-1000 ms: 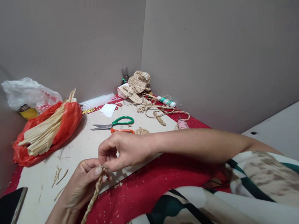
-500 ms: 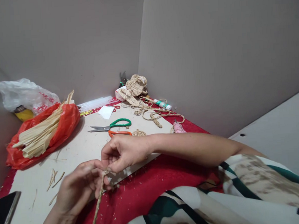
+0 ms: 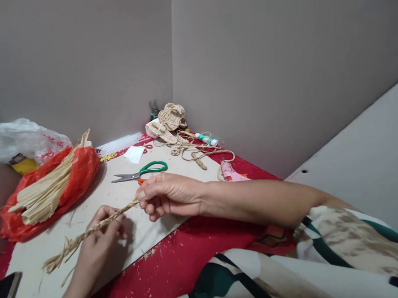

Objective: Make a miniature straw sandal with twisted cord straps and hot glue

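Observation:
My right hand [image 3: 170, 193] pinches one end of a plaited straw braid [image 3: 122, 211] between thumb and fingers. The braid runs down to the left across my left hand [image 3: 102, 229], whose curled fingers and thumb lie on either side of it. Its far end is loose and frayed, with stray strands sticking out. Just beyond my right hand lie scissors [image 3: 133, 175], blades apart, with one green handle; the orange handle is mostly hidden behind the hand.
At the left, a red plastic bag [image 3: 88, 167] holds dried husks [image 3: 49, 189]. A phone [image 3: 7, 295] lies at the near left corner of the pale board [image 3: 97, 191]. Toward the back are coiled straw cord [image 3: 173, 117], a white tube [image 3: 207, 139] and a white paper piece [image 3: 134, 154].
The braid has swung from hanging down toward me to stretching out leftward. My hands have moved apart, the left one lower along the braid. The view has shifted slightly.

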{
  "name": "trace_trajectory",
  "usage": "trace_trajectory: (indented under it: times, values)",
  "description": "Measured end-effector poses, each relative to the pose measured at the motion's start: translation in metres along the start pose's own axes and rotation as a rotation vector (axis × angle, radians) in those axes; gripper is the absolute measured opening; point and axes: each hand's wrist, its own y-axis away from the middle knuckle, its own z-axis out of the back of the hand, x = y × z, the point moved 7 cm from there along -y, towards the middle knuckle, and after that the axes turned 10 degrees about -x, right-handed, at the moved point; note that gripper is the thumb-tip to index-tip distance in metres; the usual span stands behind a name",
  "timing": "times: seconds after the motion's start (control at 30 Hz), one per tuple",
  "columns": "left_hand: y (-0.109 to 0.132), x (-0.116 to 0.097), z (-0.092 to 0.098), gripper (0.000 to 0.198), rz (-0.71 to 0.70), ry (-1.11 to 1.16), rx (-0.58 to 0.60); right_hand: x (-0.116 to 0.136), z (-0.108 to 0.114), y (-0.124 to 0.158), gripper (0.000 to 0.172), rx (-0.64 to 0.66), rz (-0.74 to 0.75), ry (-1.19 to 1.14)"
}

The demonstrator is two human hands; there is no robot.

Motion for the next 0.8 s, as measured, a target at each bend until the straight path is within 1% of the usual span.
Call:
trace_trajectory:
  times: [0.07,0.1,0.13,0.23,0.3,0.37,0.4,0.43,0.47,0.5,0.57,0.6,0.63,0.67,0.7,0.73,0.8]
  values:
    - [0.013,-0.001,-0.015,0.051,0.001,0.008,0.112,-0.005,0.001,0.003,0.006,-0.037,-0.02,-0.021]
    - [0.018,-0.002,-0.019,0.061,-0.004,0.018,0.137,-0.008,0.002,0.005,0.007,-0.052,-0.029,-0.022]
    - [0.021,-0.003,-0.02,0.064,-0.011,0.034,0.14,-0.012,0.002,0.007,0.008,-0.063,-0.035,-0.018]
    - [0.023,-0.004,-0.01,0.051,-0.05,0.06,0.045,-0.024,0.001,0.009,0.008,-0.068,-0.051,0.002]
    - [0.022,-0.005,-0.006,0.042,-0.07,0.031,0.009,-0.031,-0.001,0.009,0.007,-0.061,-0.054,0.01]
    - [0.022,-0.005,-0.007,0.034,-0.068,0.034,0.03,-0.035,-0.002,0.009,0.006,-0.066,-0.017,0.024]
    - [0.022,-0.004,-0.009,0.031,-0.047,0.069,0.06,-0.035,-0.002,0.009,0.007,-0.068,0.029,0.051]
    - [0.023,-0.004,-0.013,0.029,-0.015,0.122,0.094,-0.033,-0.002,0.009,0.01,-0.073,0.107,0.097]
    - [0.025,-0.003,-0.016,0.027,0.026,0.175,0.129,-0.029,-0.002,0.01,0.013,-0.082,0.222,0.176]
    - [0.027,-0.003,-0.02,0.026,0.064,0.219,0.157,-0.023,-0.002,0.013,0.013,-0.091,0.375,0.289]
    - [0.03,-0.004,-0.025,0.026,0.127,0.276,0.192,-0.01,-0.007,0.024,0.007,-0.093,0.749,0.584]
    - [0.032,-0.004,-0.027,0.026,0.151,0.295,0.199,-0.007,-0.012,0.032,0.007,-0.081,0.936,0.73]
    - [0.033,-0.004,-0.028,0.027,0.174,0.308,0.198,-0.007,-0.017,0.038,0.012,-0.061,1.097,0.859]
    - [0.034,-0.004,-0.028,0.027,0.195,0.317,0.189,-0.009,-0.02,0.043,0.016,-0.035,1.22,0.958]
    - [0.034,-0.004,-0.027,0.028,0.212,0.325,0.176,-0.011,-0.023,0.046,0.019,-0.015,1.31,1.018]
    - [0.034,-0.003,-0.027,0.028,0.224,0.328,0.164,-0.013,-0.023,0.048,0.021,-0.008,1.369,1.049]
    - [0.033,-0.003,-0.026,0.028,0.222,0.319,0.168,-0.015,-0.022,0.047,0.02,-0.018,1.406,1.054]
